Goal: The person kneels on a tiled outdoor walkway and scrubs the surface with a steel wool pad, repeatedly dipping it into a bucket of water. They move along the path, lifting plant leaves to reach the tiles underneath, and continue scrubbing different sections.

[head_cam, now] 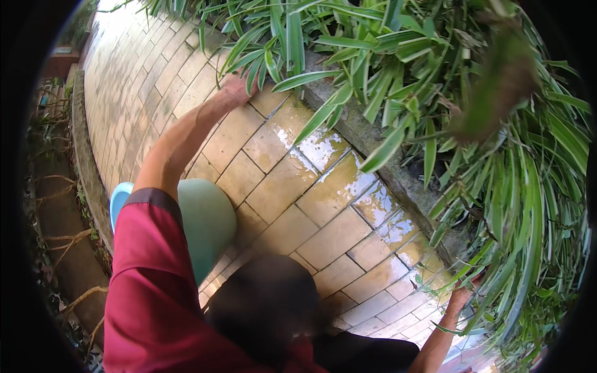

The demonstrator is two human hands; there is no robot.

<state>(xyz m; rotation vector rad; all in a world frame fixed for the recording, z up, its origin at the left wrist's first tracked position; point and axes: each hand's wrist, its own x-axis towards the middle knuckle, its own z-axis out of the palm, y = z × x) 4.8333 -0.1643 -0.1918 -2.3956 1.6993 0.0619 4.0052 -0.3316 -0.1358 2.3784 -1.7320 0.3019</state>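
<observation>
My left hand (240,87) reaches down beside the stone kerb (343,116) at the top centre, low over the paving. Striped leaves of a spider-plant-like border (392,70) cover its fingers, so its grip is hidden. At the lower right, my right hand (463,293) is in among long hanging leaves (517,233) at the kerb's foot. Leaves and thin stems lie around and across it; whether its fingers hold any cannot be told. Between the hands, wet tan paving bricks (326,196) run along the kerb, with shiny water on them.
A pale green rounded object (205,224) and a light blue rim (120,200) show beside my left arm. A blurred dark rounded shape (266,303) covers the lower middle. At the left, a low curved edging (84,154) borders ground with bare roots or branches (77,238).
</observation>
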